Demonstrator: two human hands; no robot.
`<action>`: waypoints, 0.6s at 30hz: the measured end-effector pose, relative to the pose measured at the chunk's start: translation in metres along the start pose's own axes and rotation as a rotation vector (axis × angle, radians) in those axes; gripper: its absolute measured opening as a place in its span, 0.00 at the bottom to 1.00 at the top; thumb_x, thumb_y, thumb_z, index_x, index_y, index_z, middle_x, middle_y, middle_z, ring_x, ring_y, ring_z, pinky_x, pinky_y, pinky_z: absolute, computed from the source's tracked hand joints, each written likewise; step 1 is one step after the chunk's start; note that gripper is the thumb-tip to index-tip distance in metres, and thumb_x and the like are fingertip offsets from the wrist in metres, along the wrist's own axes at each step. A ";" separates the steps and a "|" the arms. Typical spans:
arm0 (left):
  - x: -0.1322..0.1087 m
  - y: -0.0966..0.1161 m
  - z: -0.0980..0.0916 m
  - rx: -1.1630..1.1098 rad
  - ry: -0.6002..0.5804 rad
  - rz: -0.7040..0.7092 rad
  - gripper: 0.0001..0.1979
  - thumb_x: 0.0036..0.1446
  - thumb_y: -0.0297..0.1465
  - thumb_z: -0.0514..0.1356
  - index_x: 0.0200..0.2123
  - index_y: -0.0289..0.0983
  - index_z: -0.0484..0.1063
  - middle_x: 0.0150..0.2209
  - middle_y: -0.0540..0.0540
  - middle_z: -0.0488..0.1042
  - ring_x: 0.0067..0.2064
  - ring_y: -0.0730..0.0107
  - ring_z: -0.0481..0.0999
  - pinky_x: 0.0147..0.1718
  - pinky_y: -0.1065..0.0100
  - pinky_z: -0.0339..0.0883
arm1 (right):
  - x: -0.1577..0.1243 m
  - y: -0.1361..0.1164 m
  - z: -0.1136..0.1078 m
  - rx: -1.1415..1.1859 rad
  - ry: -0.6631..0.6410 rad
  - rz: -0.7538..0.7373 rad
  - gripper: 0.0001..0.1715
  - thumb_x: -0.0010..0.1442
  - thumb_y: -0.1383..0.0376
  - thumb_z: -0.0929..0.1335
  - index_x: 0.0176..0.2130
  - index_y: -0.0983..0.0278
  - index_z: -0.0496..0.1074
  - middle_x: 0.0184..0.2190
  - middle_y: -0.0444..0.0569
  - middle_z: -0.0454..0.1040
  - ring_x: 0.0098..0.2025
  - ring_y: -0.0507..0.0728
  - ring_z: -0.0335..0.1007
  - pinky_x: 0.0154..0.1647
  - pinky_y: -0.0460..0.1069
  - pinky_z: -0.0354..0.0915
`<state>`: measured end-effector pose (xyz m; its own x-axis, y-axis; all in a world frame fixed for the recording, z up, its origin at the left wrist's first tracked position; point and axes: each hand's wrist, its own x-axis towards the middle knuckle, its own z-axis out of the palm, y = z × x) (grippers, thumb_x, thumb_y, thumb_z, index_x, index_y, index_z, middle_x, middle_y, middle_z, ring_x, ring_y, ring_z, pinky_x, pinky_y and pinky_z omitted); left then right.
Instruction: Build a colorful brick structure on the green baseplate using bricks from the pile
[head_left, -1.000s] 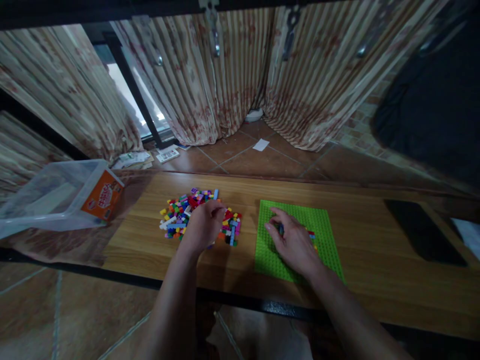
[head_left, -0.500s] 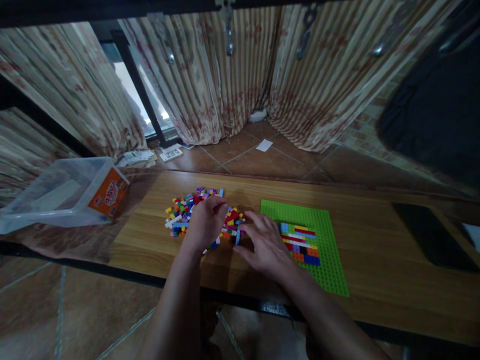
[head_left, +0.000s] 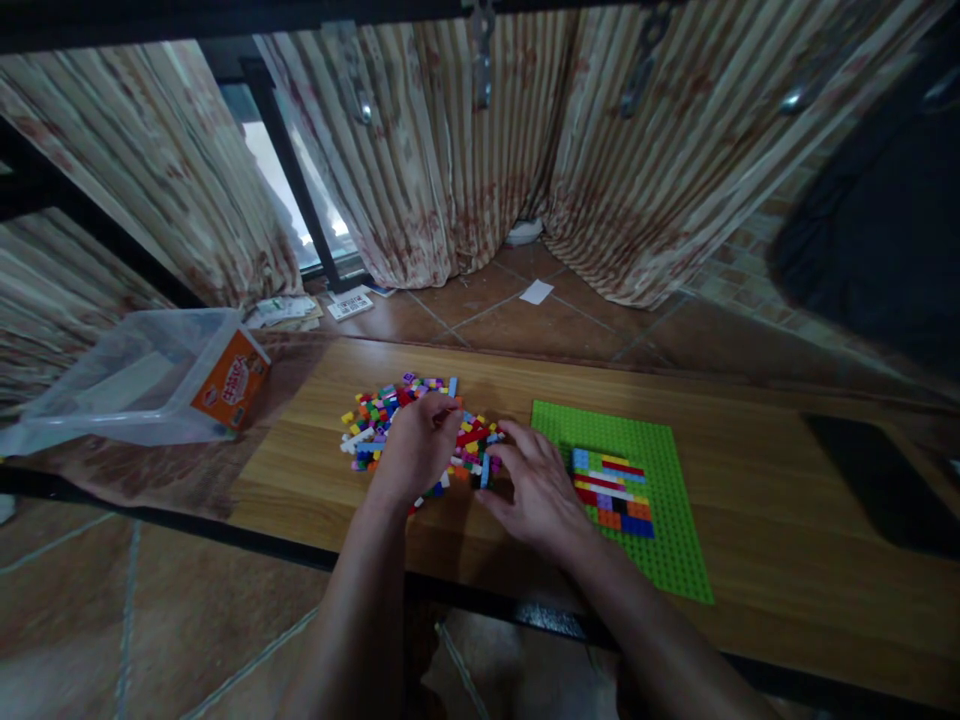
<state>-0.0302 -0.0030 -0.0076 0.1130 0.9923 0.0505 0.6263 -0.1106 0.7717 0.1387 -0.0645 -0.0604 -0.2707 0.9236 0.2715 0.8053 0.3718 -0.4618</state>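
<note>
A pile of small coloured bricks lies on the wooden table. My left hand rests on the pile with its fingers curled down into the bricks. My right hand reaches into the pile's right edge, fingers bent over the bricks there; what either hand holds is hidden. To the right lies a green baseplate carrying a small patch of built bricks in blue, red, white, orange and purple rows.
A clear plastic tub with an orange label lies tipped at the table's left end. A dark flat object lies on the table at the right. Striped curtains, a tiled floor and scattered papers are beyond the table.
My right hand has left the green baseplate and moved left into the brick pile, uncovering the built patch. My left hand has stayed on the pile.
</note>
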 end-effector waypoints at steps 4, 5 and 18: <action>0.001 -0.003 0.001 0.029 -0.014 0.030 0.10 0.57 0.29 0.55 0.35 0.33 0.77 0.27 0.47 0.77 0.30 0.70 0.73 0.29 0.72 0.63 | 0.000 -0.002 -0.003 0.069 0.056 -0.007 0.22 0.55 0.58 0.71 0.49 0.62 0.71 0.61 0.59 0.63 0.61 0.68 0.60 0.60 0.65 0.60; 0.001 -0.004 0.002 0.032 -0.028 0.038 0.10 0.58 0.29 0.55 0.35 0.33 0.77 0.27 0.47 0.77 0.30 0.69 0.74 0.30 0.72 0.64 | -0.001 -0.002 -0.004 0.086 0.069 -0.006 0.22 0.55 0.58 0.71 0.49 0.61 0.71 0.61 0.58 0.63 0.61 0.68 0.60 0.60 0.65 0.60; -0.007 -0.010 0.000 0.247 -0.254 0.132 0.14 0.46 0.17 0.54 0.33 0.37 0.74 0.32 0.47 0.80 0.36 0.65 0.78 0.37 0.69 0.67 | -0.008 0.001 -0.025 0.151 0.144 0.051 0.23 0.55 0.62 0.72 0.51 0.59 0.70 0.57 0.55 0.68 0.60 0.65 0.63 0.60 0.63 0.62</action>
<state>-0.0374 -0.0092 -0.0151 0.3731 0.9268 -0.0433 0.7574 -0.2773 0.5911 0.1552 -0.0739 -0.0419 -0.1451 0.9225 0.3577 0.7250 0.3451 -0.5960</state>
